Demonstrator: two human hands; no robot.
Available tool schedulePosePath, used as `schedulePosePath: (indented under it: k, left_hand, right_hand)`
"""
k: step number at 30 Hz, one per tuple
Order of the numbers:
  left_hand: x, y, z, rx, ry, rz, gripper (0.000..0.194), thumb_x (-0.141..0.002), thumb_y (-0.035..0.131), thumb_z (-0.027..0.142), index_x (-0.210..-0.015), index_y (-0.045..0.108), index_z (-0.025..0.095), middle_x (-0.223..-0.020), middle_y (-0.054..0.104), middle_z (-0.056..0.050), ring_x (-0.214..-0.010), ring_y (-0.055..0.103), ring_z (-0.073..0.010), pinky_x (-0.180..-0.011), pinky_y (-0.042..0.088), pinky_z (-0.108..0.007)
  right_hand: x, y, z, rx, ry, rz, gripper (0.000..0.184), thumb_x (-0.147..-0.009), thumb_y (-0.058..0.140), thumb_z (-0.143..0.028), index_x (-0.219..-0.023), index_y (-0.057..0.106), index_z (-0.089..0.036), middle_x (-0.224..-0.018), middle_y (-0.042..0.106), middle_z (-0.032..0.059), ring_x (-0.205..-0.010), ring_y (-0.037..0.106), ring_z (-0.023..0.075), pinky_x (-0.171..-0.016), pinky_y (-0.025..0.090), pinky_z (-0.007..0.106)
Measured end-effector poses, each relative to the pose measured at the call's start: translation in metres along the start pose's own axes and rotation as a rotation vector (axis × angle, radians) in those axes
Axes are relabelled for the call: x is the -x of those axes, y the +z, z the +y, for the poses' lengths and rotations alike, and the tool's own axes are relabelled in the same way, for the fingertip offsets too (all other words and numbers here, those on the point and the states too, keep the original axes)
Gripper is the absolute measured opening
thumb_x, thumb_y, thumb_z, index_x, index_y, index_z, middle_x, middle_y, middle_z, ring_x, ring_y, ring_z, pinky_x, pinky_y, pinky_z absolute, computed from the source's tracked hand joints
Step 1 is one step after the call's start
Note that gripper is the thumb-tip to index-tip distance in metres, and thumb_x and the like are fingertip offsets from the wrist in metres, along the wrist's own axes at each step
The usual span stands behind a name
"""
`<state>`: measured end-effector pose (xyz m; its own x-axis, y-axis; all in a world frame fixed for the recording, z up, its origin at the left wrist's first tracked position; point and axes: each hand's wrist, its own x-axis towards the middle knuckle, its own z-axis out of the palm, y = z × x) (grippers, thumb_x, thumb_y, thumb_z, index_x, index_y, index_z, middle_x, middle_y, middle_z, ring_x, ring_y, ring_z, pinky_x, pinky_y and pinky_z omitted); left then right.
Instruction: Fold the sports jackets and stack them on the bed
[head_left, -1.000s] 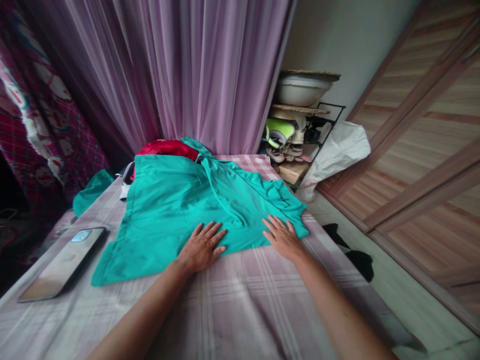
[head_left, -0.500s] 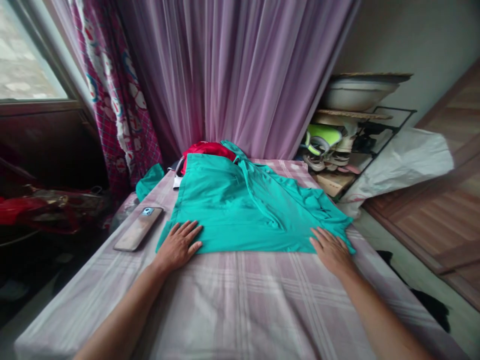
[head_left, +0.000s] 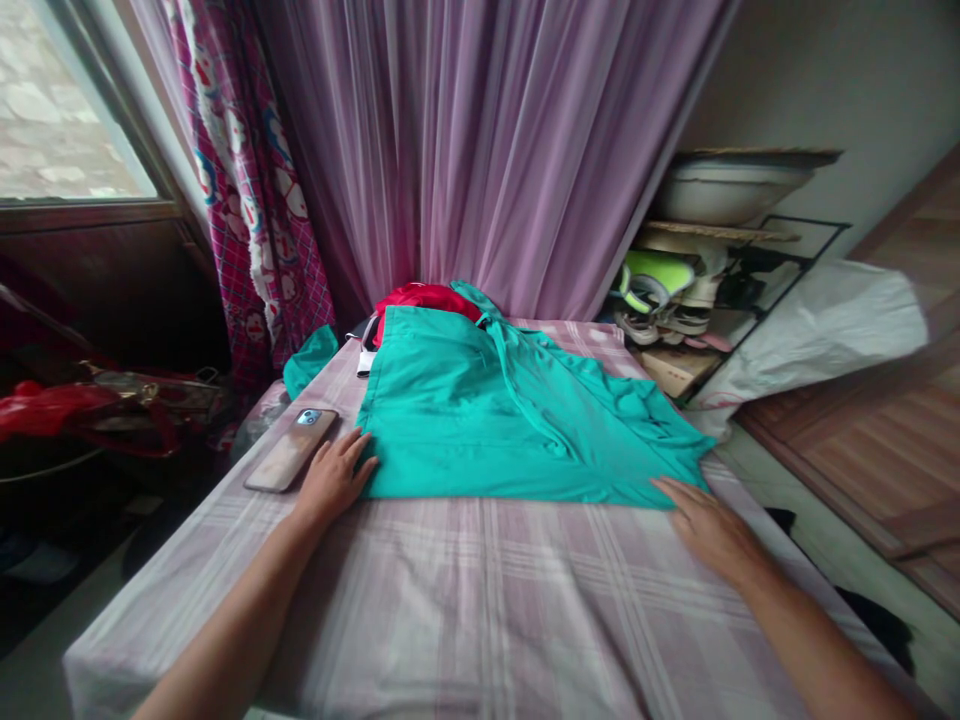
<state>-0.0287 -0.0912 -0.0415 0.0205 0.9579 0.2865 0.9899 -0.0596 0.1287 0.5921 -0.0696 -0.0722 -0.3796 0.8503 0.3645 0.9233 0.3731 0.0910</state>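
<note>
A teal garment with a long strap or tie lies spread flat on the cloth-covered table. My left hand rests at its near left edge, fingers spread and fingertips on the fabric. At the near right corner is my right hand, palm down with stretched fingers, the fingertips touching the garment's edge. Whether any fabric is tucked beneath either hand is hidden. A phone lies face down just left of my left hand.
Red fabric is bunched behind the garment, beside a white and dark item. Another teal cloth hangs at the left table edge. Purple curtains close off the back. A shoe rack and white bag stand right.
My left hand has slid left onto the garment's edge, and my right hand has moved outward and nearer to me. The garment's near corners reach less far outward. The view has shifted slightly.
</note>
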Motion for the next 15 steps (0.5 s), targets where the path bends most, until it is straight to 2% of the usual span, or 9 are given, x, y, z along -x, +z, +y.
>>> schedulePosePath:
  k: [5,8,10,12,15]
  left_hand:
    - [-0.012,0.009,-0.001,-0.021,-0.06,-0.082,0.056,-0.097,0.035,0.05,-0.145,0.048,0.024,-0.153,0.045,-0.01,-0.138,0.046,-0.0294,-0.11,0.04,-0.051]
    - [-0.009,0.009,-0.008,-0.009,-0.019,-0.033,0.059,-0.096,0.036,0.052,-0.145,0.048,0.021,-0.155,0.041,-0.014,-0.142,0.04,-0.0328,-0.11,0.039,-0.054]
    - [-0.001,0.003,-0.011,0.022,0.076,0.039,0.06,-0.095,0.037,0.055,-0.143,0.05,0.021,-0.155,0.041,-0.016,-0.142,0.039,-0.0334,-0.111,0.037,-0.056]
    - [0.01,-0.006,-0.011,0.064,0.228,0.053,0.058,-0.094,0.041,0.058,-0.138,0.055,0.024,-0.15,0.049,-0.014,-0.138,0.045,-0.0315,-0.112,0.038,-0.054]
    - [0.021,-0.02,-0.005,0.098,0.406,-0.078,0.055,-0.091,0.048,0.062,-0.13,0.063,0.026,-0.131,0.066,-0.01,-0.123,0.06,-0.0273,-0.108,0.046,-0.046]
  right_hand:
    - [-0.007,-0.003,-0.003,0.069,0.112,-0.013,0.048,-0.08,0.043,-0.008,-0.114,0.073,-0.024,-0.112,0.075,0.0053,-0.089,0.073,0.0217,-0.078,0.06,0.033]
    - [-0.008,-0.005,-0.009,0.09,0.177,-0.029,0.046,-0.082,0.041,-0.009,-0.112,0.074,-0.023,-0.113,0.075,0.0057,-0.086,0.073,0.0219,-0.078,0.06,0.034]
    - [-0.008,-0.005,-0.012,0.083,0.188,-0.047,0.047,-0.082,0.041,-0.008,-0.112,0.074,-0.023,-0.114,0.074,0.0061,-0.09,0.072,0.0224,-0.081,0.059,0.034]
    - [-0.009,-0.006,-0.013,0.066,0.179,-0.06,0.051,-0.079,0.042,-0.007,-0.116,0.073,-0.023,-0.117,0.074,0.0057,-0.095,0.071,0.0232,-0.084,0.058,0.035]
    - [-0.013,-0.01,-0.011,0.053,0.165,-0.08,0.054,-0.076,0.044,-0.006,-0.118,0.073,-0.024,-0.118,0.073,0.0047,-0.099,0.07,0.0239,-0.086,0.058,0.037]
